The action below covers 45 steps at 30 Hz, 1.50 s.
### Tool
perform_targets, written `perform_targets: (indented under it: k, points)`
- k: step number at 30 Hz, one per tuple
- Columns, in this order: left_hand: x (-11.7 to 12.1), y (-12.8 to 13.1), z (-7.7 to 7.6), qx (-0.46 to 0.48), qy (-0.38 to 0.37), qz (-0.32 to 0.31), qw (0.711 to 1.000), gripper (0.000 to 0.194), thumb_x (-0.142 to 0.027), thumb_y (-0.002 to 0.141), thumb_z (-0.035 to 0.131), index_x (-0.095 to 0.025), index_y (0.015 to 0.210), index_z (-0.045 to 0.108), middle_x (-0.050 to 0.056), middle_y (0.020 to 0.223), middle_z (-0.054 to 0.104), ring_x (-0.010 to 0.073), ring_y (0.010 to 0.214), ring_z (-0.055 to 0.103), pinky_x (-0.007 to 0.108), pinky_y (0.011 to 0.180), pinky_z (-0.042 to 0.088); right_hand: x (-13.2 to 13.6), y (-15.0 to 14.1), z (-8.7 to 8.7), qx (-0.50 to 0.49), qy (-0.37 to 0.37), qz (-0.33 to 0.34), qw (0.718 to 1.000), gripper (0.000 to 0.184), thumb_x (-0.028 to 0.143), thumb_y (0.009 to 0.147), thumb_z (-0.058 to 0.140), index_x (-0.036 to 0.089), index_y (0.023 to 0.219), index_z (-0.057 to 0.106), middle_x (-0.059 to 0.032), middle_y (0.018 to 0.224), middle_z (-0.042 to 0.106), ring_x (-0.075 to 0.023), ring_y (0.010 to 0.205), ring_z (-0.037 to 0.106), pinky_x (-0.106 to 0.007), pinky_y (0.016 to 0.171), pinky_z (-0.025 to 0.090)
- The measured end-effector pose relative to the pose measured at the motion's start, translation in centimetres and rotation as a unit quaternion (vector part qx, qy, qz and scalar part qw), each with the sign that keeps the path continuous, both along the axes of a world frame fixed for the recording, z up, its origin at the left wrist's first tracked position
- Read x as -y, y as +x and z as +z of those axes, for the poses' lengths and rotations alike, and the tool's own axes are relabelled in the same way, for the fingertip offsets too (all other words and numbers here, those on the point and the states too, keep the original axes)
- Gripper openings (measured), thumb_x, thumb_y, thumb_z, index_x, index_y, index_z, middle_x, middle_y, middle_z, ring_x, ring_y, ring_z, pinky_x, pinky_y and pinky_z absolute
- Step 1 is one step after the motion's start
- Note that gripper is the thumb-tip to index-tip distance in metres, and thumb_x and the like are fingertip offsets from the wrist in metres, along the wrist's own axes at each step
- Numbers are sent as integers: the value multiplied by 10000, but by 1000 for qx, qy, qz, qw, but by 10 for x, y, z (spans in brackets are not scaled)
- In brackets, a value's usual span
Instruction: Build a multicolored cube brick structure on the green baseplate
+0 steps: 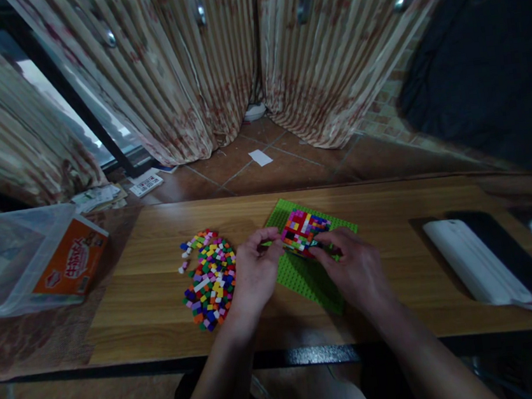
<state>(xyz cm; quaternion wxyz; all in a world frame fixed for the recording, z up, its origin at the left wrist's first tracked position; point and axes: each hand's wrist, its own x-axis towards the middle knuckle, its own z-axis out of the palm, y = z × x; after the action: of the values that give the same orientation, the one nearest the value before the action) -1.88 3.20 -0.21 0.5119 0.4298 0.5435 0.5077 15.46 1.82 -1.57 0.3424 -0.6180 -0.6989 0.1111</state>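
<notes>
A green studded baseplate (304, 278) lies at an angle on the wooden table, bearing a block of many-coloured toy bricks (302, 226) near its far side. My left hand (259, 269) is at the block's left edge, thumb and forefinger pinched together; what is between them, if anything, is too small to tell. On the other side, my right hand (354, 263) has its thumb and forefinger closed at the block's near right corner, where a small dark toy brick shows at the fingertips. Left of my left hand is a pile of loose toy bricks (212, 279) in mixed colours.
A clear plastic bin (15, 234) with an orange label stands at the table's left. On the right are a white slab-like device (477, 262) with a cable and a dark flat object (507, 252). Curtains (211, 58) hang beyond; a white paper (260, 157) lies on the floor.
</notes>
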Motion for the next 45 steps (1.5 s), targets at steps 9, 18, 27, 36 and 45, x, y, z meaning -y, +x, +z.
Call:
perform_targets:
  k: [9,18,27,36,45]
  points:
    - [-1,0,0,3,2,-5,1000,204,-194,762,660,-143,954,707,26,837,689,123,702,599,233,665,452,1,-1,3,21,6,20,1000,182,310,896,576,178,955,686,-65,913,681,-212,782,650,-347,719,500]
    - [-1,0,2,19,-6,2,1000,186,-173,756,664,-149,936,707,15,809,684,122,698,604,231,667,453,0,-2,0,27,24,76,996,257,174,905,488,174,1074,682,-87,1050,707,-216,945,670,-366,862,515]
    - [-1,0,-1,11,1,-1,1000,201,-171,748,658,-150,941,712,21,826,688,123,695,591,236,665,445,-3,-3,0,11,73,36,997,193,162,880,522,190,889,713,-59,902,726,-189,808,682,-324,764,533]
    - [1,0,2,6,-5,2,1000,208,-174,754,653,-158,953,713,24,839,699,133,712,606,238,670,453,-2,-7,-1,4,74,40,996,202,162,885,516,215,854,708,-53,899,706,-184,851,666,-333,816,532]
    - [-2,0,-2,-4,1,-1,1000,214,-165,750,646,-145,954,708,23,832,693,122,697,602,228,664,456,-5,-8,-2,-18,56,53,997,219,160,875,508,203,809,712,-53,868,702,-175,804,666,-315,780,535]
